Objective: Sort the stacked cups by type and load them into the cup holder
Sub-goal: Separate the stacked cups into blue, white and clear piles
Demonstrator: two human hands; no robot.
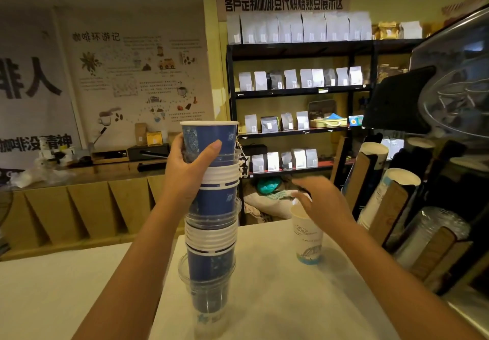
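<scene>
Head view: upright cup stack (211, 207), rims up, left hand (185, 165) fingers gripping its top; right hand (321, 202) fingers spread.

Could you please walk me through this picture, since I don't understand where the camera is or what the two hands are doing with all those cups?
There is no machine here. A camera worn on a person's head looks forward and down at their own two bare hands in a coffee shop.

The left hand grips the blue cup at the top of a tall mixed stack of blue, white and clear cups, which stands on the pale counter.

The right hand is open, hovering at the rim of a single white cup standing on the counter; it is blurred, so contact is unclear.

On the right is the cup holder, with slanted slots already holding cups.
</scene>
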